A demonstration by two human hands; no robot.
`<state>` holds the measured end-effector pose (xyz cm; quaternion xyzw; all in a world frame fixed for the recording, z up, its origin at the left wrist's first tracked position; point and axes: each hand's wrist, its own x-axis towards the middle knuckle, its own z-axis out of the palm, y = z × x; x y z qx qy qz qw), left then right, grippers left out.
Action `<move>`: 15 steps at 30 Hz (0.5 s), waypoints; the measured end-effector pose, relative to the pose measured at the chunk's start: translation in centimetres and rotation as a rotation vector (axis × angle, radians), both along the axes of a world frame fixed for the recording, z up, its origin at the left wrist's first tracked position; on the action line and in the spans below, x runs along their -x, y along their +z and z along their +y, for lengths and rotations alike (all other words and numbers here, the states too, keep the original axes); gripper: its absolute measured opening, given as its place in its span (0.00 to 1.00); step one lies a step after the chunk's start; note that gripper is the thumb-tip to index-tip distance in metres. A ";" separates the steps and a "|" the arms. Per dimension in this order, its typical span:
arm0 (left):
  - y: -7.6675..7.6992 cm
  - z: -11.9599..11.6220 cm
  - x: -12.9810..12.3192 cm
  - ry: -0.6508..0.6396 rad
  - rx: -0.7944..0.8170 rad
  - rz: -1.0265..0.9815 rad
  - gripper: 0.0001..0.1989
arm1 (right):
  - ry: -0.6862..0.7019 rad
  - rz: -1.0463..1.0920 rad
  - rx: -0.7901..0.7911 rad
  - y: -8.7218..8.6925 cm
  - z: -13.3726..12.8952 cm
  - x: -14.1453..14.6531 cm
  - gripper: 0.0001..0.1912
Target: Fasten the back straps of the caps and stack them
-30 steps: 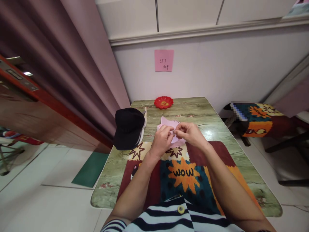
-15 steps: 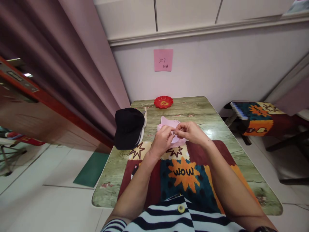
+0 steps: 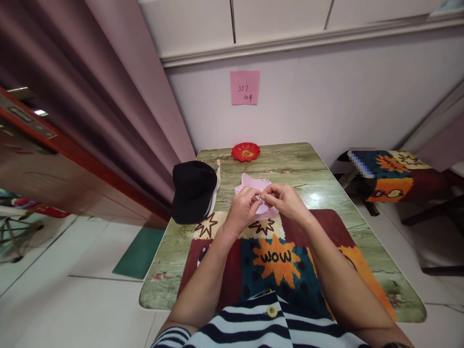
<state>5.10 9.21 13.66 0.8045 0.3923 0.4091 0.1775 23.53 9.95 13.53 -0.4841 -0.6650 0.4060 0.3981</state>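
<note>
My left hand (image 3: 243, 209) and my right hand (image 3: 282, 199) meet fingertip to fingertip over a pink tray-like piece (image 3: 250, 182) with small dark bits at its back edge. Both hands are pinched around something small and shiny between them, too tiny to name. The pink piece lies partly on the green marbled table (image 3: 290, 166) and at the back edge of a colourful mat (image 3: 277, 258) marked "WOW". My hands hide its middle and front.
A black cap (image 3: 194, 191) rests at the table's left edge, with a pale object under it. A red scalloped dish (image 3: 245, 152) stands at the back. Beyond the table are a wall with a pink note (image 3: 245, 87), a curtain and an orange door edge.
The fingers of my right hand have shifted slightly and closed in nearer to my left fingertips. A thin pale thing seen at my right fingers before no longer shows.
</note>
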 end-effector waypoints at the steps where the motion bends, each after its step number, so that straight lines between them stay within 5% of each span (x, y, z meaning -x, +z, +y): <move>1: -0.1 0.0 0.0 -0.003 0.008 -0.004 0.07 | 0.002 -0.003 0.004 -0.1 0.0 -0.1 0.12; 10: -0.3 0.2 0.1 0.001 0.034 -0.039 0.07 | 0.037 0.236 0.104 -1.0 -0.1 0.3 0.15; 15: -0.7 0.3 0.1 0.006 0.037 -0.043 0.05 | -0.025 0.175 0.118 -1.0 -0.2 0.9 0.12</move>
